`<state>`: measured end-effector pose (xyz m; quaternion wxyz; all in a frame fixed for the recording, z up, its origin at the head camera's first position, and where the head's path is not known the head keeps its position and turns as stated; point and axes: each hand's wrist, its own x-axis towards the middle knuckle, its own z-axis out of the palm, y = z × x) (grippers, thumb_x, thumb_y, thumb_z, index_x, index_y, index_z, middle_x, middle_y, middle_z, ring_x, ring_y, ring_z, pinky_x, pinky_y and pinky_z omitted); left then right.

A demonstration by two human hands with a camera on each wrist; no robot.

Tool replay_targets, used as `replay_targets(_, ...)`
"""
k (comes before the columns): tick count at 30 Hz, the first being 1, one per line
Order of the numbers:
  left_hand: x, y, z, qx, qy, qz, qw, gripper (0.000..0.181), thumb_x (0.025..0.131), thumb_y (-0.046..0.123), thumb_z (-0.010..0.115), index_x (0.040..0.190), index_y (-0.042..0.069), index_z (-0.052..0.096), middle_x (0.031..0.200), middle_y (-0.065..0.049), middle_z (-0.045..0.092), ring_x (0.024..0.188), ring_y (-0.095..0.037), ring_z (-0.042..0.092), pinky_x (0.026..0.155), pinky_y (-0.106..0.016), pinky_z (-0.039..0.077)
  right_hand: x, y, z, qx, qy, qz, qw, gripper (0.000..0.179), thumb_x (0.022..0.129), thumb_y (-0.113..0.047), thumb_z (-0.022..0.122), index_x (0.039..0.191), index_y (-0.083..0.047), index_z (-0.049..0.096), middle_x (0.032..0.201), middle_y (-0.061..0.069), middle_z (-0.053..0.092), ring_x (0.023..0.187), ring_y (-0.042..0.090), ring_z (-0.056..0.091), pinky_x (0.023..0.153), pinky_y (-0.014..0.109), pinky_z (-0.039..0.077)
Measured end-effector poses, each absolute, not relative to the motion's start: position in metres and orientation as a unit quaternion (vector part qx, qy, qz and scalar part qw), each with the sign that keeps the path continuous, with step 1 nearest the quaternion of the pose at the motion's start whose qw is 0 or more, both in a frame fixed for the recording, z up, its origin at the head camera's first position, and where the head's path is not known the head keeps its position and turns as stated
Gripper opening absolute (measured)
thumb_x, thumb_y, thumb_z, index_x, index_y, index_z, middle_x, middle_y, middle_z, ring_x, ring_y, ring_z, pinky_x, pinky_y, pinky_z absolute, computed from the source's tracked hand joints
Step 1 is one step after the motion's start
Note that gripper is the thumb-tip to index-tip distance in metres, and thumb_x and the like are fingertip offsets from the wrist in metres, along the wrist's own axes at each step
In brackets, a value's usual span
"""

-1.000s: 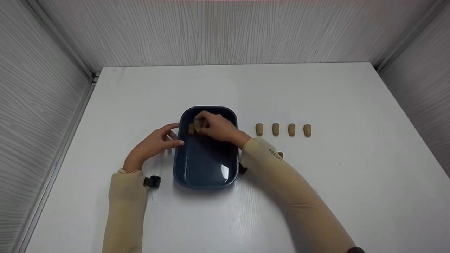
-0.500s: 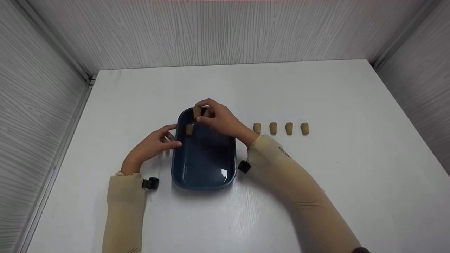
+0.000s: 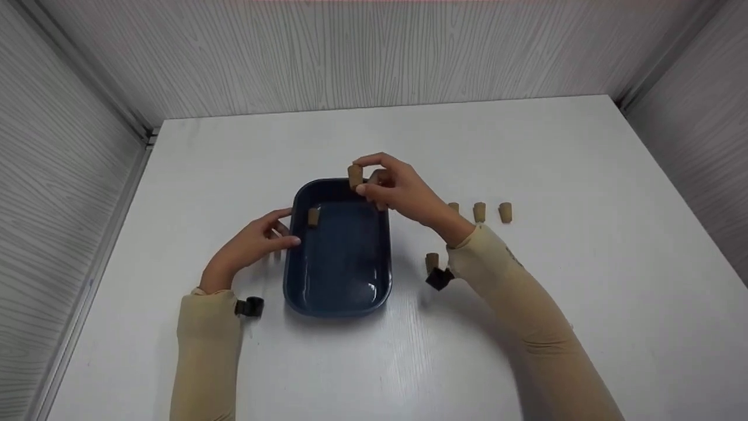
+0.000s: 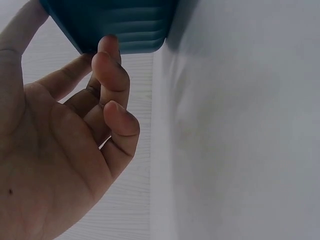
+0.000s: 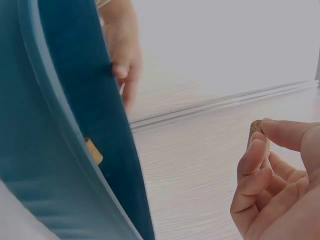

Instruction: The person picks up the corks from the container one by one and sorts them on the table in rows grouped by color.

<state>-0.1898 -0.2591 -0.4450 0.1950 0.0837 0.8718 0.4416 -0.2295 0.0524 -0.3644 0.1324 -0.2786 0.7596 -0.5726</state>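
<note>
My right hand [image 3: 409, 190] pinches a tapered cork stopper [image 3: 355, 176] between thumb and fingertips, over the far right rim of a deep blue tray [image 3: 339, 311]. The right wrist view shows the held cork [image 5: 256, 126] beside the tray wall [image 5: 55, 100]. Inside the tray, towards its far left corner, stands another cork stopper [image 3: 314, 217]. My left hand [image 3: 251, 241] holds the tray's left rim, its thumb over the edge and the index finger against the outside. In the left wrist view its other fingers [image 4: 112, 75] are curled beside the tray wall.
Right of the tray, cork stoppers stand in a row, among them a cork [image 3: 479, 212] and the rightmost cork [image 3: 505, 213]; my right wrist partly covers the row. Nearer me is a further cork [image 3: 432, 261]. Wood-grain panels [image 3: 374, 55] border the white table [image 3: 350, 374].
My right hand has lifted a cork from inside the tray, up and to the right over the rim. One cork stays inside. My left hand keeps its place on the rim.
</note>
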Motion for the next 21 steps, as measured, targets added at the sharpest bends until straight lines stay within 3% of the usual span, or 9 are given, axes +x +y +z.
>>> replay_targets(11, -0.190, -0.260, -0.444, 0.092, 0.874, 0.438, 0.188, 0.074, 0.088, 0.044, 0.068, 0.149, 0.017, 0.037, 0.109, -0.011, 0.060, 0.084, -0.022, 0.056, 0.071, -0.032, 0.043, -0.207, 0.103, -0.350, -0.273, 0.759, -0.580, 0.112, 0.040, 0.094, -0.012, 0.063, 0.133, -0.009, 0.052, 0.077, 0.006, 0.059, 0.059, 0.011, 0.049, 0.057, 0.025, 0.041)
replay_targets(21, -0.187, -0.266, -0.445, 0.083, 0.879, 0.426, 0.196, 0.077, 0.089, 0.047, 0.066, 0.151, 0.018, 0.033, 0.113, -0.012, 0.058, 0.087, -0.020, 0.053, 0.075, -0.033, 0.041, -0.193, 0.150, -0.363, -0.239, 0.786, -0.558, 0.114, 0.041, 0.094, -0.012, 0.063, 0.133, -0.008, 0.052, 0.073, -0.001, 0.058, 0.061, 0.011, 0.049, 0.058, 0.023, 0.041)
